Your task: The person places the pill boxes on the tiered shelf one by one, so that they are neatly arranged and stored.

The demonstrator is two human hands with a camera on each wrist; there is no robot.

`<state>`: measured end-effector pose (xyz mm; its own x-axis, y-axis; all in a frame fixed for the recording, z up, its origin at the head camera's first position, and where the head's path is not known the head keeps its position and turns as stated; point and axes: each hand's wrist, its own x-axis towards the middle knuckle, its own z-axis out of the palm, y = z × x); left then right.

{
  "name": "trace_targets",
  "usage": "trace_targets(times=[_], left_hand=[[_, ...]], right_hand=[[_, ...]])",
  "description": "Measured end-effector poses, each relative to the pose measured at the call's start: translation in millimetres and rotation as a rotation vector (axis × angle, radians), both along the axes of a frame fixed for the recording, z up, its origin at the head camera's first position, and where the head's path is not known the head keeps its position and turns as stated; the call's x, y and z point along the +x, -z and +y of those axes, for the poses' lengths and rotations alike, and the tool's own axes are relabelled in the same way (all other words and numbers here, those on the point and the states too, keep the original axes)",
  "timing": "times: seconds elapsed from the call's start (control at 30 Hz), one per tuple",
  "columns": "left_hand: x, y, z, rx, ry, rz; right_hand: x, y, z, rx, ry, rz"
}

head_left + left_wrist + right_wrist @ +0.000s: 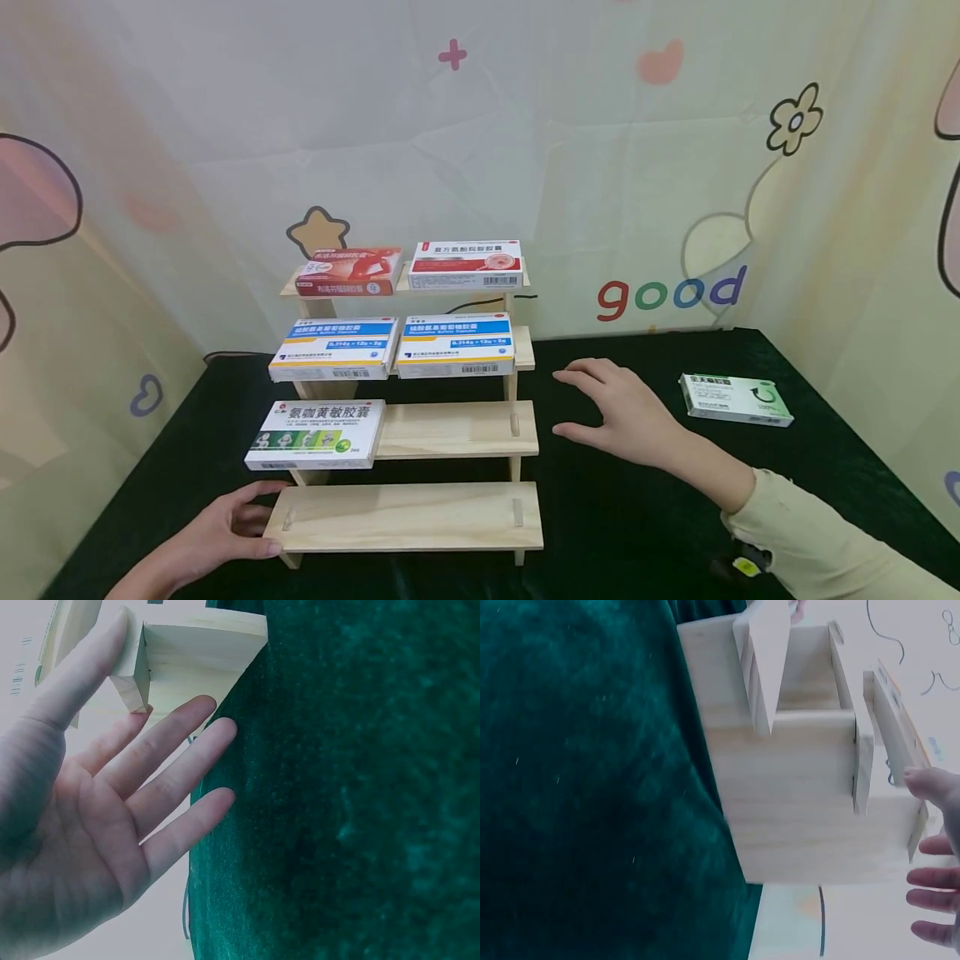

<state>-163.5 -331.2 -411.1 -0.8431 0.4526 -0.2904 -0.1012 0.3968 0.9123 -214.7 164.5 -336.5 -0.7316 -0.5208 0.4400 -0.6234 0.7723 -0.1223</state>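
Note:
A stepped wooden display rack (405, 518) stands in the middle. My left hand (213, 537) holds the left end of its lowest shelf between thumb and index finger; in the left wrist view the other fingers (180, 780) extend free. To the rack's right, my right hand (633, 412) hovers with fingers apart and nothing in them. A white medicine box with a green strip (315, 435) lies on the second-lowest shelf's left half. Above it are two blue-and-white medicine boxes (333, 348) side by side. The top shelf bears a red medicine box (348, 272) and a white-and-red medicine box (465, 265).
A green-and-white medicine box (737, 400) lies on the dark green cloth (622, 517), beyond my right hand. Behind the table hangs a pale printed curtain (555, 167) with cartoon shapes and the word "good".

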Motion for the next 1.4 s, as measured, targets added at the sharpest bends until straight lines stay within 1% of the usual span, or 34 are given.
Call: trace_targets(times=[0.13, 0.27, 0.5, 0.63, 0.8, 0.93, 1.1, 1.4], left_hand=[[0.0, 0.0, 1, -0.001, 0.002, 0.001], [0.5, 0.2, 2, -0.016, -0.014, -0.001], [2.2, -0.1, 2, -0.032, -0.033, -0.01], [2.9, 0.3, 2, -0.033, -0.039, -0.005], [3.0, 0.2, 3, -0.036, -0.039, 0.01], [3.1, 0.0, 3, -0.037, -0.034, 0.02], [2.7, 0.4, 3, -0.036, -0.032, 0.022], [2.8, 1.4, 3, -0.034, -0.033, 0.021]], right_hand=[[-4.4, -0.2, 12, 0.015, 0.002, -0.026], [-9.0, 1.6, 25, 0.013, 0.011, -0.06], [-15.6, 8.0, 46, 0.003, 0.056, -0.132], [-20.1, 12.2, 59, -0.003, 0.061, -0.164], [-29.7, 19.7, 78, -0.03, 0.056, -0.216], [-35.8, 25.1, 91, -0.04, 0.072, -0.237], [-41.0, 27.6, 102, -0.052, 0.103, -0.263], [-48.5, 35.5, 127, -0.049, 0.145, -0.277]])
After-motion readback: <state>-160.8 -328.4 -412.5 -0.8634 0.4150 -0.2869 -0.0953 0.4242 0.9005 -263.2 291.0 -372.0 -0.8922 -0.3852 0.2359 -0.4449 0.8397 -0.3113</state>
